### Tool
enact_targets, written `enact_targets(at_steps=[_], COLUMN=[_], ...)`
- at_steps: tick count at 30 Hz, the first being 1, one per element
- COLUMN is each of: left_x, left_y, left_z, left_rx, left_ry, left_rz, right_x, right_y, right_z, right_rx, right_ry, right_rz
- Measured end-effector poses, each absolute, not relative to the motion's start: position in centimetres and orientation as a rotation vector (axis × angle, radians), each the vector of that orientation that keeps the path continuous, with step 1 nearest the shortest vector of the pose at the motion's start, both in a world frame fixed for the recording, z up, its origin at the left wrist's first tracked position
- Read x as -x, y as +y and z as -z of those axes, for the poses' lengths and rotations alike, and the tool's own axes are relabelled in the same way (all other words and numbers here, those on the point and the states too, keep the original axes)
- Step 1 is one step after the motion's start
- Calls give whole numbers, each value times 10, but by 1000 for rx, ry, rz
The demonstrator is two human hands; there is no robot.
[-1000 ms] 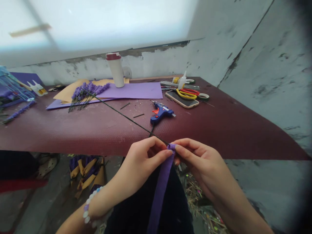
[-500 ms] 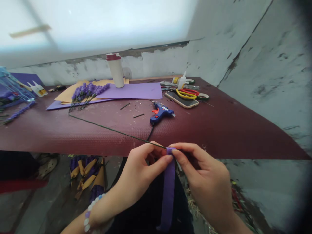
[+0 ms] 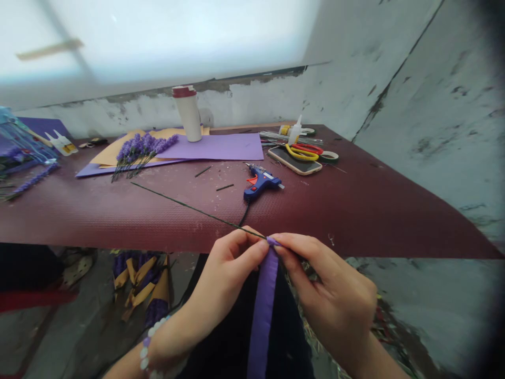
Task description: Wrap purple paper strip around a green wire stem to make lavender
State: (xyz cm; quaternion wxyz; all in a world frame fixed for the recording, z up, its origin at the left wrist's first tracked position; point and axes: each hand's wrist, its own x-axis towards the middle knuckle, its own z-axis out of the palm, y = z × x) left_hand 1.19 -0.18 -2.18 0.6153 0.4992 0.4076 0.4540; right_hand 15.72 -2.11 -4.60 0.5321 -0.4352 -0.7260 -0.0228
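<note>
Both hands meet just below the near edge of the dark red table (image 3: 355,210). My left hand (image 3: 226,273) pinches the top of a long purple paper strip (image 3: 262,310) against a thin dark green wire stem (image 3: 189,206). My right hand (image 3: 327,295) pinches the same spot from the right, its fingers closed on the strip's rolled end and the wire. The wire slants up and left over the table. The strip hangs down over my lap. A beaded bracelet (image 3: 147,355) sits on my left wrist.
On the table lie a blue glue gun (image 3: 260,182), a phone (image 3: 294,159) with yellow and red scissors (image 3: 303,152), tape rolls, a glue bottle (image 3: 295,131), purple and tan sheets (image 3: 216,146), a bunch of purple flower stems (image 3: 138,150) and a white tumbler (image 3: 187,113). More purple and tan pieces lie on the floor (image 3: 138,279).
The wire's far end has swung lower and nearer over the table. Both hands shifted slightly down, still pinching the strip's end on the wire.
</note>
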Motion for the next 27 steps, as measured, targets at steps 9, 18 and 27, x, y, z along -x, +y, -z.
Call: enact_targets(at_steps=[9,18,27], left_x=[-4,0,-4], left_y=[-5,-6,-4], left_z=[12,11,20], left_rx=[-1478,-1536,-1486], left_ry=[924,981,1075], left_rz=[-906,-863,-902], right_x=[-164,-162,-160], right_y=[-19,-19,-20], right_z=[49,49,43], right_rx=[960,998,1006], right_ry=[-1786,-1757,-1744], right_rz=[62,-19,-62])
